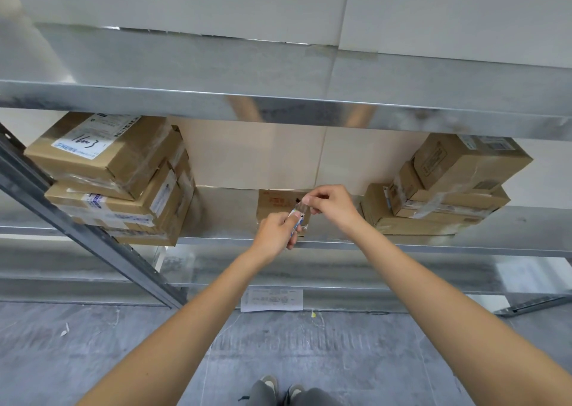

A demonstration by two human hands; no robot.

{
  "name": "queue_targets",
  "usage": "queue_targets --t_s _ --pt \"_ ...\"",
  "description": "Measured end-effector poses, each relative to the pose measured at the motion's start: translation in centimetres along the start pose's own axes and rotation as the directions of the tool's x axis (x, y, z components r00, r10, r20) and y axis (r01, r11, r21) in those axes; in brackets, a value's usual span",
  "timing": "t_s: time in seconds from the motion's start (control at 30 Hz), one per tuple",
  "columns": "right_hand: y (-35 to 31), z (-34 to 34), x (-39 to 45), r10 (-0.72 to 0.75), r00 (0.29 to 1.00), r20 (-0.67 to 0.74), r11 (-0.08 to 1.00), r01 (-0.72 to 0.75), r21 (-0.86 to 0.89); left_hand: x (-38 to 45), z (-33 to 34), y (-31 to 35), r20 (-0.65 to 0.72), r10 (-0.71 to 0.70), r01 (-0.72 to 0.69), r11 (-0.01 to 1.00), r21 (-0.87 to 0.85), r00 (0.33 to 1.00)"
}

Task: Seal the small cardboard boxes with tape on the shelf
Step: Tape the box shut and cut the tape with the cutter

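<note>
A small cardboard box with red print stands alone on the metal shelf, right behind my hands. My left hand grips a small roll of clear tape with a blue and white core, just in front of the box. My right hand pinches the free end of the tape strip and holds it stretched up and to the right over the box's near edge.
A stack of taped boxes fills the shelf's left side and another stack the right. An upper shelf beam runs overhead. A slanted upright crosses at the left. A paper sheet lies on the floor below.
</note>
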State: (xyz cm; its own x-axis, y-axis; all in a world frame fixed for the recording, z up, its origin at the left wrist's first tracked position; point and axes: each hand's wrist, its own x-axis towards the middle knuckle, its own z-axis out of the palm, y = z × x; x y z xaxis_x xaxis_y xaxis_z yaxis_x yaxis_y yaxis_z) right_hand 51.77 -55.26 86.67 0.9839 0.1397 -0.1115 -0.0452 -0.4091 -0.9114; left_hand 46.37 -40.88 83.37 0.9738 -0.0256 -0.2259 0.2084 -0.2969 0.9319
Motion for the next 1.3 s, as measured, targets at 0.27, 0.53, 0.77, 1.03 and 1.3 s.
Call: queue_targets --t_s 0.27,0.53,0.77,1.03,1.3 --pt "0.5 -2.1 1.5 0.088 0.993 0.083 0.996 -0.088 0.001 -1.6 0.5 1.4 0.072 0.115 -0.114 0.993 -0.01 0.991" --pt "0.3 -2.0 4.5 0.077 0.993 0.092 0.988 -0.064 -0.138 -3.0 2.1 -0.5 0.086 -0.021 0.049 0.94 -0.339 0.996" --pt "0.5 -0.8 6.1 0.031 0.996 0.086 0.976 -0.011 -0.22 -1.1 1.4 -1.5 0.095 -0.222 0.241 0.91 -0.337 0.97" --pt "1.0 1.0 8.6 0.038 0.998 0.05 0.949 -0.02 -0.315 -0.7 1.3 -1.0 0.063 -0.293 0.299 0.908 -0.293 0.954" --pt "1.1 1.0 10.4 0.114 0.982 0.154 0.933 -0.052 -0.356 -1.2 2.1 -1.0 0.02 -0.249 0.24 0.905 -0.352 0.968"
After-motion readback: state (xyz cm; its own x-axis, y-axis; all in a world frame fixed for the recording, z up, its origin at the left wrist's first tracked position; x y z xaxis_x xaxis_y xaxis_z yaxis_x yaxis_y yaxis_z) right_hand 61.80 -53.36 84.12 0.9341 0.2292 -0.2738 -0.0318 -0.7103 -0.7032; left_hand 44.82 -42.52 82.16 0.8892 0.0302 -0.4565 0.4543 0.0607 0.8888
